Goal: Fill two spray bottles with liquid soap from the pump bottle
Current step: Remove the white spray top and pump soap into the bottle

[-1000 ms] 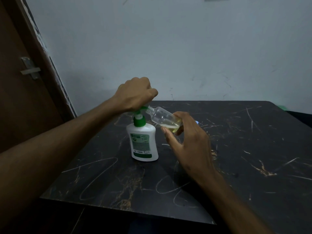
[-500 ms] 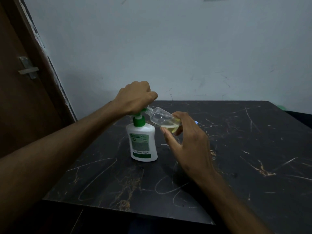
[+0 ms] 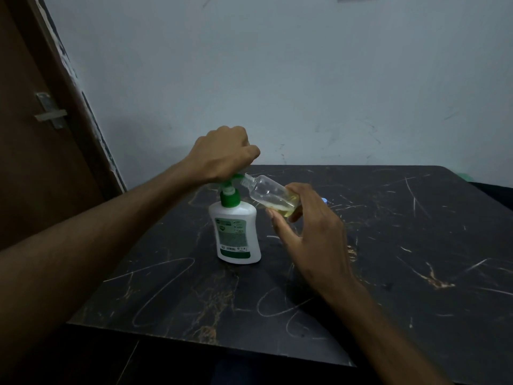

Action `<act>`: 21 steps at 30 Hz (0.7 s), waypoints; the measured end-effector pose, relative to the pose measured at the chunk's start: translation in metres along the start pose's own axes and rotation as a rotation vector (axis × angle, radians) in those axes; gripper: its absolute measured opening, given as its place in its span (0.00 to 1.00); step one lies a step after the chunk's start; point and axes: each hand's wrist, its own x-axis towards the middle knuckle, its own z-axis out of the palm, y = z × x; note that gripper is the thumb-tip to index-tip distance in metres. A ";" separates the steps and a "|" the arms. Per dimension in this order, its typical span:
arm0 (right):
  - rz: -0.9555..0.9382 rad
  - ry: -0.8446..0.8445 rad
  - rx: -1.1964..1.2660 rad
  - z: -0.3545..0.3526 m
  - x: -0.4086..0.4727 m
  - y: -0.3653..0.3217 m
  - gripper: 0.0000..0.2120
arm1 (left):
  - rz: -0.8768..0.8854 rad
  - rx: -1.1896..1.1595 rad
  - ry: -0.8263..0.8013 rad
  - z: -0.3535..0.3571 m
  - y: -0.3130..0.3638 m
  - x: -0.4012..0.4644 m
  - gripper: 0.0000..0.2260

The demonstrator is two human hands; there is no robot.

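Right hand [image 3: 311,234]: curled around the base of the small clear spray bottle [image 3: 273,197], thumb and fingers gripping it, holding it tilted above the counter with its open neck pointing up-left.
Left hand [image 3: 224,155]: closed into a fist over the green pump head, knuckles up, pressing on top of the pump bottle [image 3: 237,234].
Spray bottle: capless, a little yellowish liquid pooled at its lower end; its mouth sits right at the pump's nozzle.
Pump bottle: white with a green collar, standing upright on the counter, just left of the right hand.
Counter [image 3: 402,259]: black, marbled, heavily scratched.
Wall [image 3: 305,79]: pale, behind the counter; a brown door [image 3: 36,134] at far left.
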 end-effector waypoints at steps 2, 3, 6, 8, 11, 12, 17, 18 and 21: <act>0.005 0.001 0.001 0.000 0.000 0.001 0.19 | -0.005 -0.003 -0.002 0.003 0.000 0.001 0.19; 0.005 0.001 0.006 0.000 0.001 0.001 0.19 | -0.013 0.000 -0.001 0.006 0.001 0.000 0.19; 0.000 -0.001 0.007 0.001 0.000 0.000 0.18 | -0.006 0.018 0.009 0.008 0.001 -0.001 0.19; -0.003 0.001 0.001 0.000 0.000 0.000 0.19 | 0.012 0.013 0.004 0.004 0.000 0.000 0.18; -0.002 0.007 0.003 0.001 0.000 0.001 0.18 | 0.016 -0.011 -0.006 0.002 0.000 0.002 0.16; -0.003 0.008 0.004 0.001 0.000 0.001 0.18 | 0.005 -0.017 -0.008 0.004 0.000 0.002 0.16; -0.006 0.001 -0.001 0.001 0.000 0.001 0.18 | -0.012 0.025 0.007 0.006 0.000 -0.001 0.18; -0.007 0.001 0.001 0.001 0.000 0.000 0.18 | 0.006 0.034 0.008 0.003 0.000 -0.001 0.17; -0.005 0.009 0.007 0.001 0.000 0.001 0.19 | 0.026 0.025 -0.002 0.001 0.000 0.002 0.15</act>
